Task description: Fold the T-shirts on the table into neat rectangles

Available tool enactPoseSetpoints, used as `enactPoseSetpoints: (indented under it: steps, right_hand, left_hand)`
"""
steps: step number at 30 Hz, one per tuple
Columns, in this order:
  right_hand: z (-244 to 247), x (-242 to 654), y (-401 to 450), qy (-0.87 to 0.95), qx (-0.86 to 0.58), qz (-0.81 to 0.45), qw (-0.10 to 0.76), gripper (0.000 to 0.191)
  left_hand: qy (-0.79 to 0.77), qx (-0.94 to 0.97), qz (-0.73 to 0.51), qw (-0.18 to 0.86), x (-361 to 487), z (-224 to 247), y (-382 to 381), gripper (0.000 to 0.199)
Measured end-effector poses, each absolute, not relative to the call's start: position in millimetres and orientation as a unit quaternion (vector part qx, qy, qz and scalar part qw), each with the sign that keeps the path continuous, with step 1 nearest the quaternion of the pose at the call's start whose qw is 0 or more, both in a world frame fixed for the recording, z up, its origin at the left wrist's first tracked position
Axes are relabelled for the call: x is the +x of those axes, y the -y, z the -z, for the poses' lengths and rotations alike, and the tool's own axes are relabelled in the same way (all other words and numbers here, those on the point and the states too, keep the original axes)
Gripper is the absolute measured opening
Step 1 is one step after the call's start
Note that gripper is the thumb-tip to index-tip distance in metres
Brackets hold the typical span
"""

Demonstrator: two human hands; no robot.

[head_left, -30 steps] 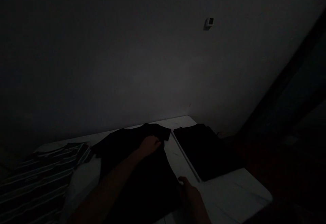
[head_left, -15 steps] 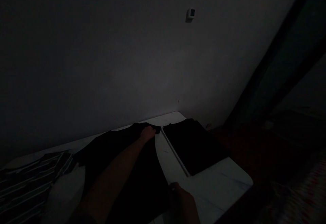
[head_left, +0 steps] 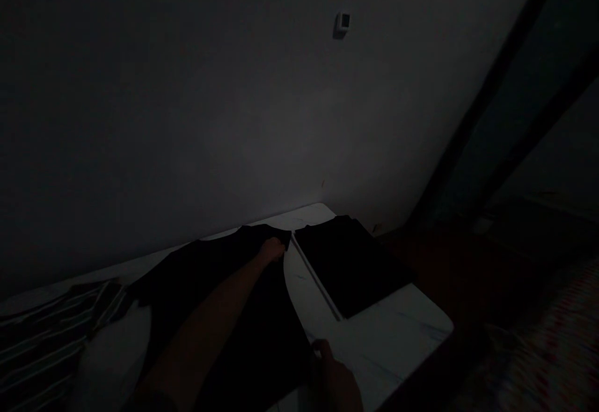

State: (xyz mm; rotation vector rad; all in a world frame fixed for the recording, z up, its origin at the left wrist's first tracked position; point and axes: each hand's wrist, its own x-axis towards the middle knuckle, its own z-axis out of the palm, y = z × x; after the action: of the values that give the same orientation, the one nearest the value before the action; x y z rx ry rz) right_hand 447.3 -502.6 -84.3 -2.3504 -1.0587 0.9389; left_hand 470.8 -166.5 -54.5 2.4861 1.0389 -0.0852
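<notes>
A black T-shirt (head_left: pixel 253 337) lies spread over the white marbled table (head_left: pixel 397 337) in dim light. My left hand (head_left: pixel 272 250) reaches across it, fingers closed on the cloth near the sleeve at the far right. Lower down, my right hand (head_left: pixel 339 377) is beside the shirt's right edge near the hem, its fingers curled in on the cloth; shadow hides part of the grip. To the right, a folded black garment (head_left: pixel 355 268) lies flat with a thin pale strip along its left edge.
A dark striped garment (head_left: pixel 56 337) lies on the table's left part. Behind the table rises a plain wall (head_left: pixel 210 118) with a small white device (head_left: pixel 343 22) on it. Patterned fabric (head_left: pixel 552 349) shows at the lower right, beyond the table's edge.
The view has shifted slightly, so the table and clothes sit a little further left. Both hands keep nearly the same places on the T-shirt.
</notes>
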Motion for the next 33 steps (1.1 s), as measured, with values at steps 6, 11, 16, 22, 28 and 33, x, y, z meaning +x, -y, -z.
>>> enactPoseSetpoints:
  steps: [6,11,16,22,28,33]
  right_hand:
    - [62,443,500,0.401,-0.853,-0.315,0.110,0.032]
    - [60,445,501,0.402,-0.855,-0.312,0.103,0.031]
    - [64,451,506,0.401,-0.856,-0.308,0.110,0.035]
    - [70,456,518,0.420,-0.859,-0.280,0.085,0.039]
    - [60,467,511,0.442,-0.867,-0.204,0.105,0.044]
    - [60,465,467,0.597,-0.778,-0.086,0.179,0.048]
  left_hand:
    - [-0.343,0.917,-0.062,0.193,431,49,198,0.027]
    - [-0.283,0.941,-0.099,0.159,365,67,236,0.038]
    - [-0.186,0.978,-0.058,0.069,328,98,264,0.054]
    - [-0.188,0.979,-0.055,0.053,299,97,299,0.058]
    - [-0.235,0.970,-0.063,0.027,236,82,318,0.060]
    - [-0.335,0.939,-0.076,-0.028,156,84,322,0.058]
